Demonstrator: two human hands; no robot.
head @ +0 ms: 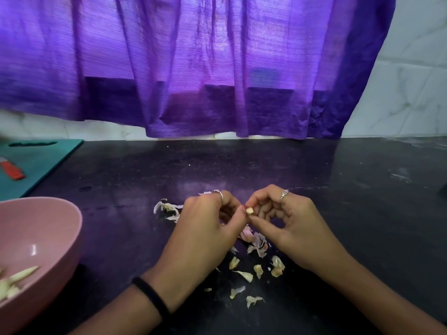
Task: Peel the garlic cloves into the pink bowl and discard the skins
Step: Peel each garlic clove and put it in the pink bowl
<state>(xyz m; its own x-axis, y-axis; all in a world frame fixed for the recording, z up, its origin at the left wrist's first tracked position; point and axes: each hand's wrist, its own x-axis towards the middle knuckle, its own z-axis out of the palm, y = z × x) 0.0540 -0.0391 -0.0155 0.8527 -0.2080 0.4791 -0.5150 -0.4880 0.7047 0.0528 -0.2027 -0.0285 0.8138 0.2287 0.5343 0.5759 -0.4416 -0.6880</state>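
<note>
One clove [249, 211] is held above the counter [314, 180], pinched between both hands at center. Left hand [205, 228]: fingers curled, thumb tip on the clove. Right hand [287, 226]: fingers curled, thumb and forefinger gripping it. One bowl [55, 228], near left, contains several peeled cloves [17, 279]. About a dozen skins [251, 259] lie scattered beneath and near the hands.

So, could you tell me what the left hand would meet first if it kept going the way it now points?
Probably the garlic clove at its fingertips, then the right hand pinching it from the other side. The left hand points right and slightly away.
</note>
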